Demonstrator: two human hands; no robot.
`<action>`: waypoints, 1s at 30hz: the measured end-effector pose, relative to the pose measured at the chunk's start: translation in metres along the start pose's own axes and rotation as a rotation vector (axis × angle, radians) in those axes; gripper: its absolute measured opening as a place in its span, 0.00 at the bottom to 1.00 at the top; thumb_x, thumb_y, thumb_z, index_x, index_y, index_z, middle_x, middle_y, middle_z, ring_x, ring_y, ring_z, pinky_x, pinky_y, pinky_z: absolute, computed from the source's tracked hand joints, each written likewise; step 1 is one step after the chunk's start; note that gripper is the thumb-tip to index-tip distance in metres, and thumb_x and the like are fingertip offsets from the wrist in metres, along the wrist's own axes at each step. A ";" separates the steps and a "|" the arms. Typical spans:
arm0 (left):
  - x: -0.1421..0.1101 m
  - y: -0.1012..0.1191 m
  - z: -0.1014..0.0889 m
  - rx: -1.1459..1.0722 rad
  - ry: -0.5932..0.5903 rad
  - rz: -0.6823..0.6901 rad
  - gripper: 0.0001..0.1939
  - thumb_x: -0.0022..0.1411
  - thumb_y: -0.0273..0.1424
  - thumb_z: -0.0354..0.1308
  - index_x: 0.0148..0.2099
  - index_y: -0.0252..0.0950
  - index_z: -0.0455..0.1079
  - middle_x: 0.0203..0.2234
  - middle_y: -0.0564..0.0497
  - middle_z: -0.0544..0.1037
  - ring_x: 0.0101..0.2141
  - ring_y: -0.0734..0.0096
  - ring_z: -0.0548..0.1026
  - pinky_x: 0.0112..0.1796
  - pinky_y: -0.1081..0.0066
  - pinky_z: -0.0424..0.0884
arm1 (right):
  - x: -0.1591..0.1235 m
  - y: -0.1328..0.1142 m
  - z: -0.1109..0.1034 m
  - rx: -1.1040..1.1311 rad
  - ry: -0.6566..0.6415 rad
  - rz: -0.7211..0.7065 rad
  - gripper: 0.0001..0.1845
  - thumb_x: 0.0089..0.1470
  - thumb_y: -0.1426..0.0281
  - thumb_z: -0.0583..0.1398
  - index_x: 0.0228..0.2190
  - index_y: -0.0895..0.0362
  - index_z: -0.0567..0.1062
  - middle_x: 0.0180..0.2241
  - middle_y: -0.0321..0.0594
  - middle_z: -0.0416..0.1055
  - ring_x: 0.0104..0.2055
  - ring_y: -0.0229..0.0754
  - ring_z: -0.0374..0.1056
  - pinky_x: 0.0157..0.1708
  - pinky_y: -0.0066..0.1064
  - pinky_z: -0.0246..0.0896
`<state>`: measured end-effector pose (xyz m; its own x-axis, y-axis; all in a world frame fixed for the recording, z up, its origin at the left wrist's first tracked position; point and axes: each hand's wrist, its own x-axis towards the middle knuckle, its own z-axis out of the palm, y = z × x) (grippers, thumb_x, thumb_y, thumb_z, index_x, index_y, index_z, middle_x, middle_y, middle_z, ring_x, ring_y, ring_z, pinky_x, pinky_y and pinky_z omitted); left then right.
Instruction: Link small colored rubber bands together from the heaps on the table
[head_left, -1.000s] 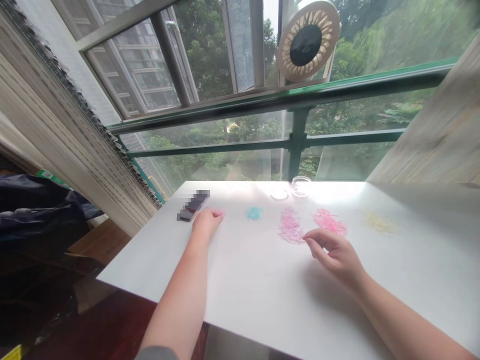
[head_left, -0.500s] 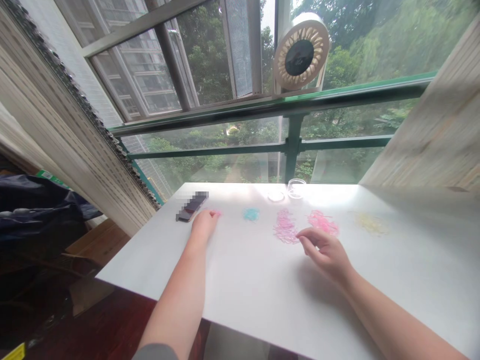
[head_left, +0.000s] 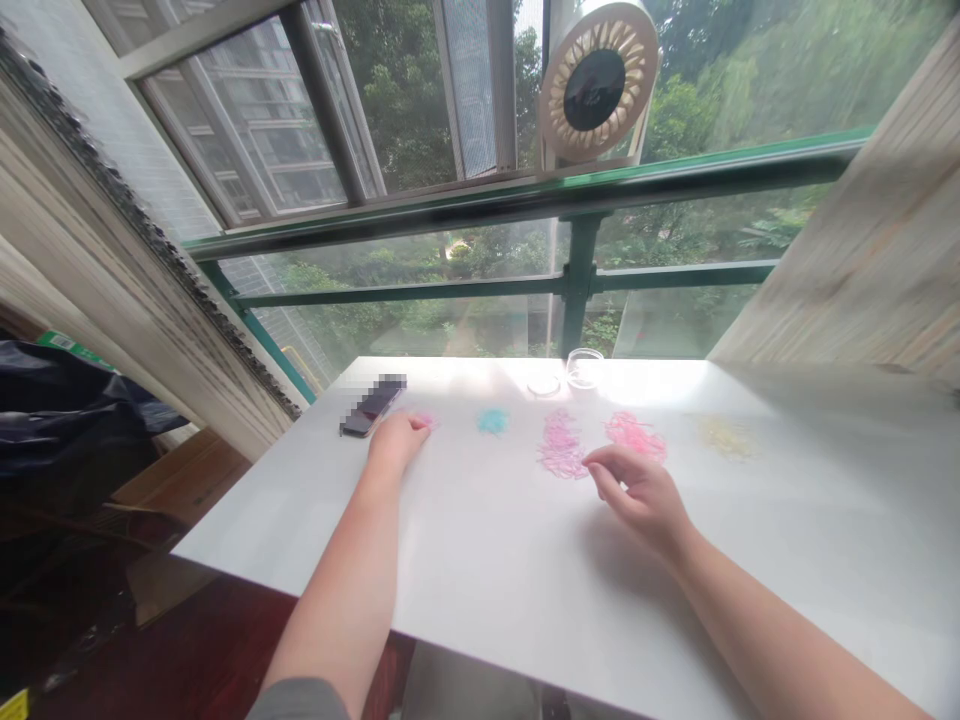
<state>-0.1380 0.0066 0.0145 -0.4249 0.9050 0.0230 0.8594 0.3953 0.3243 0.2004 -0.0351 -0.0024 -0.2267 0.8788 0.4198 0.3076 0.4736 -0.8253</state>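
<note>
My left hand [head_left: 396, 441] rests on the white table [head_left: 480, 540] with its fingers curled over a small pink pile [head_left: 427, 420], just right of a dark phone [head_left: 369, 408]. My right hand [head_left: 637, 488] hovers low over the table with fingers loosely bent and apart, its tips beside a pile of pink bands [head_left: 559, 445]. A second, brighter pink pile [head_left: 635, 435] lies just beyond that hand. A small blue pile [head_left: 493, 421] sits between my two hands. A pale yellow pile [head_left: 726, 437] lies further right.
A clear round container [head_left: 584, 367] and its lid [head_left: 543, 385] stand at the table's far edge by the window. A round fan [head_left: 596, 80] sits on the green rail above. A blind hangs at the left, dark bags lie on the floor.
Both hands keep their places on the table; the view has drifted a little, so everything sits slightly further left and higher.
</note>
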 end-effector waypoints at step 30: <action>-0.020 0.034 0.003 -0.104 0.164 0.473 0.13 0.62 0.34 0.43 0.36 0.35 0.67 0.34 0.44 0.75 0.39 0.62 0.71 0.43 0.67 0.65 | 0.000 -0.001 0.005 -0.001 -0.080 -0.030 0.06 0.52 0.68 0.54 0.28 0.56 0.70 0.17 0.32 0.60 0.18 0.34 0.53 0.19 0.27 0.50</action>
<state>-0.0992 0.0026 0.0224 -0.0424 0.9412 0.3351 0.9392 -0.0768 0.3345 0.1949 -0.0356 -0.0033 -0.3088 0.8571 0.4124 0.3003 0.4993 -0.8127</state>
